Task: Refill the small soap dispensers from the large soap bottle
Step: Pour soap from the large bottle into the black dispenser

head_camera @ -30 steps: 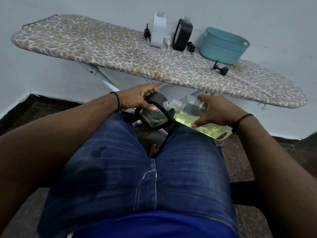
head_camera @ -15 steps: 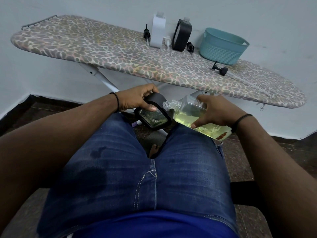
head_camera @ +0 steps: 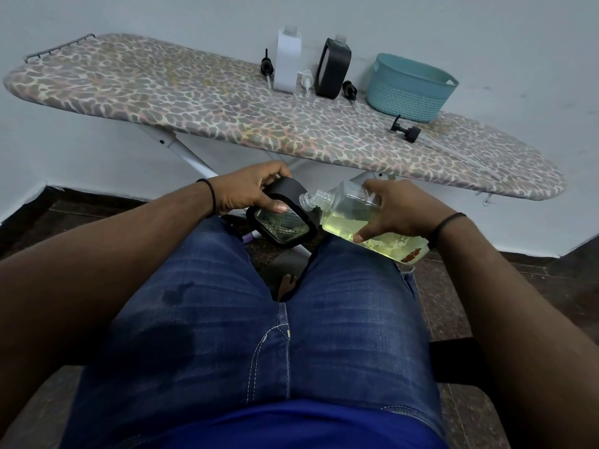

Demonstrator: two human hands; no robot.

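Over the lap, above blue jeans (head_camera: 227, 335): left hand (head_camera: 249, 189), fingers curled round a black-framed soap dispenser (head_camera: 285, 222), thumb pressed on its glassy face, the dispenser tilted with its top toward the neighbouring bottle. Just right of it, touching or nearly touching at the neck, the large soap bottle (head_camera: 359, 218), clear, lying tipped almost flat, open threaded mouth aimed at the dispenser's top, yellow-green liquid pooled along the lower side. Gripping that bottle from above, the right hand (head_camera: 395, 209), fingers wrapped over the body, thumb underneath against the liquid-filled side. Dark cord bands on both wrists.

Behind, across the whole width, an ironing board (head_camera: 194, 102) with a leopard-print cover. Along its far edge, left to right: a black pump head (head_camera: 267, 66) standing upright; a white dispenser bottle (head_camera: 287, 63), upright, without pump; a white pump head (head_camera: 306, 81) lying just beside it; a second black dispenser (head_camera: 334, 68), upright, also without pump; another black pump head (head_camera: 350, 89) at its base; then a teal basket (head_camera: 411, 89). In front of the basket, near the board's right portion, one more black pump (head_camera: 405, 129) lying on its side. Pale wall beyond, dark tiled floor below.
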